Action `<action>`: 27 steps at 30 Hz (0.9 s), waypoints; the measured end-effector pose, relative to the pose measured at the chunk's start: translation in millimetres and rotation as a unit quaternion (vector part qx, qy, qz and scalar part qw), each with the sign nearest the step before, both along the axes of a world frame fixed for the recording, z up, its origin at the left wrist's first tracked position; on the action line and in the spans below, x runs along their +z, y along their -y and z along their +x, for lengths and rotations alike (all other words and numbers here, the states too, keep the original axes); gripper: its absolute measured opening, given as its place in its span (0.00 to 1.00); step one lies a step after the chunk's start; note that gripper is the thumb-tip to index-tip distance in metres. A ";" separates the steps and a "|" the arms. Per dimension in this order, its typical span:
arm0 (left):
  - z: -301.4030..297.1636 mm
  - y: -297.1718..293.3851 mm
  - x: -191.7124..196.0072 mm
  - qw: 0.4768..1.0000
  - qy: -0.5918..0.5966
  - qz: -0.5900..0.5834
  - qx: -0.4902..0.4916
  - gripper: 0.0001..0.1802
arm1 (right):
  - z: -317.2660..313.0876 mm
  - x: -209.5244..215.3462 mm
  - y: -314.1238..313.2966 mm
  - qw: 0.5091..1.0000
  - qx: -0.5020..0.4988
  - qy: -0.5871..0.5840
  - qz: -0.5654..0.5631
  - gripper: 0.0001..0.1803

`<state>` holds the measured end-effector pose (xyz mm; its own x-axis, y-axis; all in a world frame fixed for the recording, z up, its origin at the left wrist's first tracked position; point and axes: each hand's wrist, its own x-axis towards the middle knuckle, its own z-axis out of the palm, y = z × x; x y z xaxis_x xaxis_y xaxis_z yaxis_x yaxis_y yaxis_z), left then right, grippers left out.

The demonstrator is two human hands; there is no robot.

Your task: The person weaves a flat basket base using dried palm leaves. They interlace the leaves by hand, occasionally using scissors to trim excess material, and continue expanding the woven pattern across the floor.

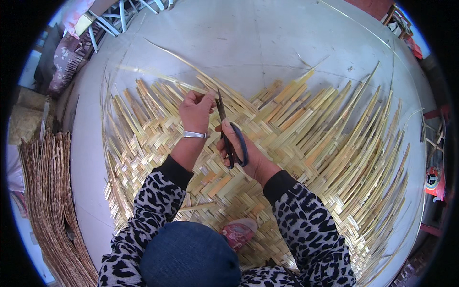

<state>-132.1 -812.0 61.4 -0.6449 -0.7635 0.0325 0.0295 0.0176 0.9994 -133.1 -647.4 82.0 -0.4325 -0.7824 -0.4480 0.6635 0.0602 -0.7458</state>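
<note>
Pinching thin, pale-yellow plant strip (178, 82) in left hand (195, 113) | gripping dark-handled metal scissors (221, 109) in right hand (243, 149), above straw-coloured herringbone-woven mat (206, 178) | apparently woven at centre, unfinished along loose strip ends (313, 111)

You have one left hand (195, 112) and one right hand (246, 155), two spotted sleeves (158, 198), one silver bracelet (194, 135), one pair of scissors (221, 110), one woven mat (282, 150), one pink shoe (239, 233) and one brown bundle (49, 186); the pale strips (344, 153) are too many to count.
</note>
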 end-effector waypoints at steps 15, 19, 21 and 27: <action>30.4 -51.7 -4.5 0.984 0.008 0.145 -0.103 0.10 | 61.7 -50.3 -82.7 0.892 0.066 -0.390 0.218 0.22; 68.6 -118.3 -20.2 0.947 0.102 0.206 -0.225 0.13 | 127.5 -67.2 -158.6 0.775 0.237 -0.457 0.367 0.22; 90.0 -152.6 -27.6 0.906 0.146 0.294 -0.265 0.14 | 145.2 -62.5 -193.3 0.743 0.314 -0.466 0.364 0.24; 122.5 -211.0 -43.4 0.869 0.207 0.271 -0.358 0.15 | 86.1 -43.7 -232.2 0.789 -0.040 -0.478 0.384 0.20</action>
<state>-9.6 -600.9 18.0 -0.8323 0.0085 -0.5542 -0.5248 -0.3339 0.7830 -47.0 -415.2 38.3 -0.8940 -0.3919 -0.2172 -0.1547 0.7249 -0.6712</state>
